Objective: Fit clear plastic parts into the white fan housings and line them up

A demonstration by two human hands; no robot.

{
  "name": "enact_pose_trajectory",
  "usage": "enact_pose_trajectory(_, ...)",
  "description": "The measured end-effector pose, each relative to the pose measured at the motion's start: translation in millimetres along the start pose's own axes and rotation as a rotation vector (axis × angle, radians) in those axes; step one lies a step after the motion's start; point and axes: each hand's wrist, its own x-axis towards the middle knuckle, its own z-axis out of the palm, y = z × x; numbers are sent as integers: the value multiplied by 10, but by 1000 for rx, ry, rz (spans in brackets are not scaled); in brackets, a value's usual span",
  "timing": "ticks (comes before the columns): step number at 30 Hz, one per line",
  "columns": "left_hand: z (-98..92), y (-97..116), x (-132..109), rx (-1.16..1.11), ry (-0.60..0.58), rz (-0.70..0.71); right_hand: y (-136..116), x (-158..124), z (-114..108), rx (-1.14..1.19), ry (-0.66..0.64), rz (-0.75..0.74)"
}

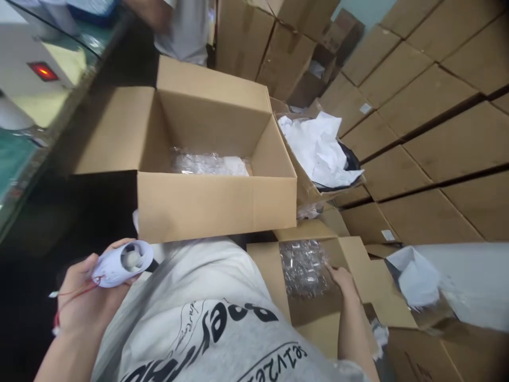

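In my left hand (85,297) is a white tube-shaped fan unit (123,263), with round blades showing in its open end. Thin red wires with small white connectors trail from it over my wrist. My right hand (340,277) reaches down into an open cardboard box (352,260) at my right side. Its fingers close at the edge of a bundle of clear plastic packaging (304,268) in that box; the fingertips are partly hidden. Ahead of me stands a larger open carton (217,204), with clear plastic-wrapped pieces (210,163) on its bottom.
White crumpled sheets (314,146) fill a box beyond the large carton's right side. Stacked cartons (433,127) wall off the right. A dark conveyor-like surface (119,48) runs along the left, beside a machine with a lit red switch (43,71). Another person (183,32) stands at the far end.
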Motion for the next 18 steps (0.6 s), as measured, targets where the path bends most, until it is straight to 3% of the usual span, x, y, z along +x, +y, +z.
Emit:
enact_pose_trajectory(2,-61,-12,-7,-86,15,85,-251,191,5,110,8,-52)
enact_pose_trajectory(4,-132,-18,-16,-124,88,124,-728,436,-82,236,31,-175)
enact_pose_trajectory(7,-232,-19,-42,-118,249,64,-1806,717,-221,448,-47,-452)
enact_pose_trajectory(10,-313,-23,-66,-173,314,99,-3100,796,-111,546,-341,-723)
enact_pose_trajectory(14,-390,-12,-58,-227,410,104,-4620,718,586,392,-746,-847)
enact_pose_trajectory(16,-412,12,-48,-231,443,90,-5136,640,1040,255,-853,-832)
enact_pose_trajectory(18,-420,45,-51,-239,495,98,-5472,531,1458,144,-905,-810)
